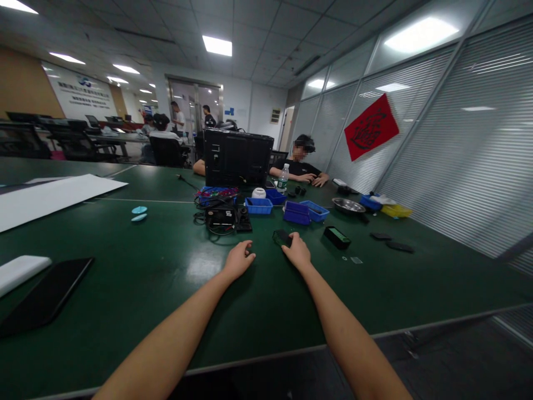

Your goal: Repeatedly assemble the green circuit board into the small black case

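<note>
Left hand (240,260) loosely open, empty. Right hand (298,251) touches a black thing (283,237), grip unclear; probably light, stiff, best edge-held.

Dark obj. (284,238) partly behind R hand (298,251), exact type unclear
</note>
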The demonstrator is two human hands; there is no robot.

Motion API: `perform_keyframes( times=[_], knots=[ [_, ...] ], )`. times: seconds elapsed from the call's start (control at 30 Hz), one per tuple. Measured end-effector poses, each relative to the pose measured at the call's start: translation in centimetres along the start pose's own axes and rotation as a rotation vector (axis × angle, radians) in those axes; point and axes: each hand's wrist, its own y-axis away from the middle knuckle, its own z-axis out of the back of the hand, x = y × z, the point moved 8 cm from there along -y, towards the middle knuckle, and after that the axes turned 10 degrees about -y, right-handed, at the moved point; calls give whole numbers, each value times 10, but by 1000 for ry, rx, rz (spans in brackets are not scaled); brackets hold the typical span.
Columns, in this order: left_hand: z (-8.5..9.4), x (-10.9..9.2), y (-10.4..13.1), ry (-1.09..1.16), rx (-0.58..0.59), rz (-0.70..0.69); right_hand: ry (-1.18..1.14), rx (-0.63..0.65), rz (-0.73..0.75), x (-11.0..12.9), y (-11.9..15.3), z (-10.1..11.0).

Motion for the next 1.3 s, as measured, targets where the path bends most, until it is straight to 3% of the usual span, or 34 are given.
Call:
perform_keyframes(
  times=[0.47,0.63,0.8,1.1,1.3],
  knots=[
    [0,-1,1,0,11,13,30,58,-35,1,2,-1],
    [0,0,0,8,3,4,59,-32,-83,-6,0,10],
    [0,0,1,11,6,-2,217,-142,19,3,4,17],
    [2,-3,2,4,26,33,285,-80,184,37,24,3],
    [0,-2,0,7,10,0,89,-16,33,18,14,4]
  ],
)
